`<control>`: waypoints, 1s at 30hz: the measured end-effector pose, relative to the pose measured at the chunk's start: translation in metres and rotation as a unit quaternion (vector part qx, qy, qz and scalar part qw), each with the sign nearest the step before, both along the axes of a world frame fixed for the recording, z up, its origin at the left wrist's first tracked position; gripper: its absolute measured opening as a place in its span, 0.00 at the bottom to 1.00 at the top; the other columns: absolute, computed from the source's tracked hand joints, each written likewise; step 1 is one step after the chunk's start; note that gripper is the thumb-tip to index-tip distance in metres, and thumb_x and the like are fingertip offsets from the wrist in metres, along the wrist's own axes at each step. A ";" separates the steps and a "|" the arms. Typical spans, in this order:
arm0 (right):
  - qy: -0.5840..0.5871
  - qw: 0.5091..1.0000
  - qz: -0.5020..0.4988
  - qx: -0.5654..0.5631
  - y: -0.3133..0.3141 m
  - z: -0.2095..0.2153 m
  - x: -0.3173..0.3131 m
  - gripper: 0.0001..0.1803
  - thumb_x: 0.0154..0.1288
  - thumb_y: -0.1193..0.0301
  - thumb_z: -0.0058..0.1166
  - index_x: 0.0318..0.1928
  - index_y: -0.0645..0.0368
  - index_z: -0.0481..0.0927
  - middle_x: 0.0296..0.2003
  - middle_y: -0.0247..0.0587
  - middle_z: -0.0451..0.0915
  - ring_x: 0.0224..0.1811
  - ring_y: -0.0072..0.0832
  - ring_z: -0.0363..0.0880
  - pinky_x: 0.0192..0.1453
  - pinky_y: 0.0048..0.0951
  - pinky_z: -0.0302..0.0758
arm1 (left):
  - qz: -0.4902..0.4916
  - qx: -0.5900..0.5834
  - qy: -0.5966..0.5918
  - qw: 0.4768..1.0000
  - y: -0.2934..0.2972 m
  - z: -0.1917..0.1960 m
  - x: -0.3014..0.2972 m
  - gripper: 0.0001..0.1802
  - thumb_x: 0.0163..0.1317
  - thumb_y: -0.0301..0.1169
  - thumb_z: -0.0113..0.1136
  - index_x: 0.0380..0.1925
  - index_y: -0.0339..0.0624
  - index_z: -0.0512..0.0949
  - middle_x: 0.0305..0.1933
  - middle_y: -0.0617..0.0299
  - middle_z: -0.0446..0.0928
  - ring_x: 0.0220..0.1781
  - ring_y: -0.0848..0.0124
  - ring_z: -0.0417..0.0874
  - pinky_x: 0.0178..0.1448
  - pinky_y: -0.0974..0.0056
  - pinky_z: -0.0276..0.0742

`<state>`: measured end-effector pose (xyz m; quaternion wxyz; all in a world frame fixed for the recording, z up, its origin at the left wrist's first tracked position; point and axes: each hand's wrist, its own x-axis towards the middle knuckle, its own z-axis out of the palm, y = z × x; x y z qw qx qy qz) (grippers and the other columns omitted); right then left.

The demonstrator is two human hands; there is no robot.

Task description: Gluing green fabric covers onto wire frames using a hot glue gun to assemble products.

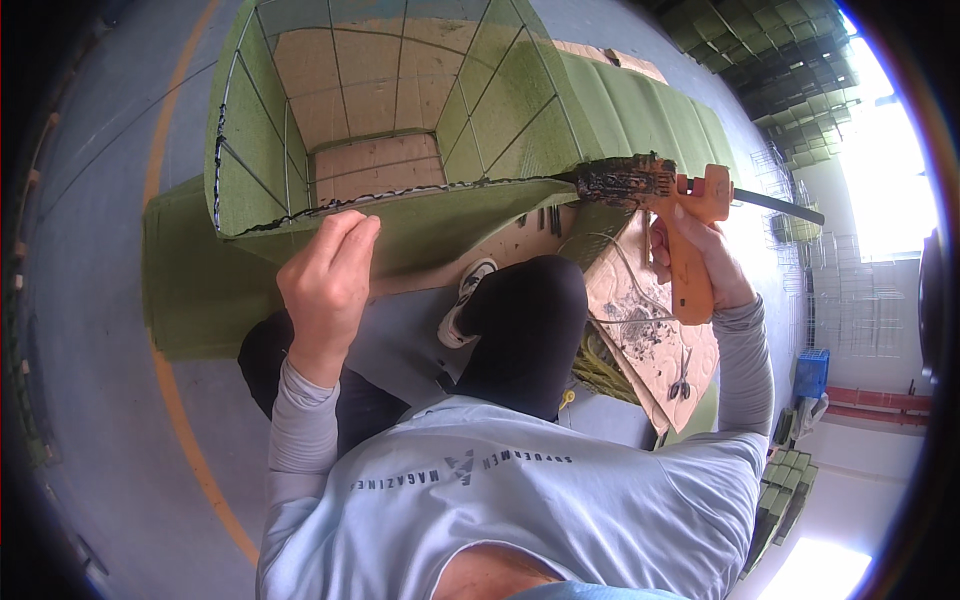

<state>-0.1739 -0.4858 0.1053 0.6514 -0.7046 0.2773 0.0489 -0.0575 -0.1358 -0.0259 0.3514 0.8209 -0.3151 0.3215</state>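
Note:
My right hand (718,262) is wrapped round the handle of an orange glue gun (688,250). Its front is caked in black, and a black glue stick (785,206) juts from its back. The nozzle meets the near edge of a green fabric box (262,150) with a wire frame. Along that edge runs an uneven bead of black glue (375,195). My left hand (328,285) is closed in a pinch just on my side of the glued edge, towards its left end. Whatever those fingers hold, if anything, is hidden.
Cardboard (650,320) smeared with black lies right of my knee, with scissors (680,375) and a pale cord on it. Green fabric (650,105) spreads behind the gun. Stacked green pieces (760,60) and a blue crate (812,372) stand farther right.

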 end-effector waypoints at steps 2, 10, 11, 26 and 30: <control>0.004 1.000 -0.008 -0.013 0.002 0.003 0.002 0.20 0.70 0.58 0.58 0.48 0.62 0.71 0.29 0.40 0.76 0.25 0.24 0.77 0.26 0.26 0.76 | 0.001 0.004 0.017 1.000 0.000 -0.001 -0.001 0.11 0.50 0.17 0.71 0.35 0.37 0.84 0.38 0.61 0.82 0.34 0.65 0.86 0.35 0.65 0.81; 0.017 0.998 0.025 -0.056 -0.001 0.014 0.003 0.17 0.70 0.59 0.57 0.46 0.60 0.72 0.27 0.38 0.76 0.24 0.23 0.76 0.26 0.26 0.76 | -0.009 0.006 0.014 1.000 -0.009 -0.004 -0.004 0.11 0.51 0.18 0.71 0.36 0.37 0.84 0.40 0.61 0.83 0.35 0.66 0.87 0.35 0.65 0.82; 0.018 0.998 0.024 -0.058 -0.001 0.015 0.003 0.17 0.70 0.59 0.57 0.46 0.60 0.72 0.27 0.38 0.76 0.24 0.23 0.76 0.26 0.26 0.76 | -0.011 0.004 0.015 1.000 -0.010 -0.004 -0.003 0.11 0.51 0.18 0.71 0.36 0.37 0.84 0.40 0.61 0.83 0.35 0.66 0.87 0.35 0.65 0.82; 0.016 0.998 0.022 -0.057 -0.003 0.026 0.003 0.17 0.73 0.60 0.54 0.47 0.62 0.73 0.33 0.38 0.78 0.32 0.26 0.80 0.36 0.30 0.78 | -0.024 -0.003 0.025 0.999 -0.005 0.000 -0.006 0.11 0.50 0.17 0.71 0.35 0.35 0.84 0.38 0.59 0.82 0.34 0.65 0.87 0.35 0.65 0.82; 0.009 0.996 0.040 -0.075 -0.010 0.024 0.002 0.14 0.73 0.62 0.53 0.45 0.63 0.74 0.32 0.38 0.77 0.30 0.26 0.78 0.35 0.29 0.76 | -0.024 -0.003 0.020 1.000 -0.006 0.000 -0.006 0.11 0.49 0.16 0.71 0.35 0.35 0.84 0.38 0.59 0.82 0.34 0.64 0.86 0.34 0.65 0.82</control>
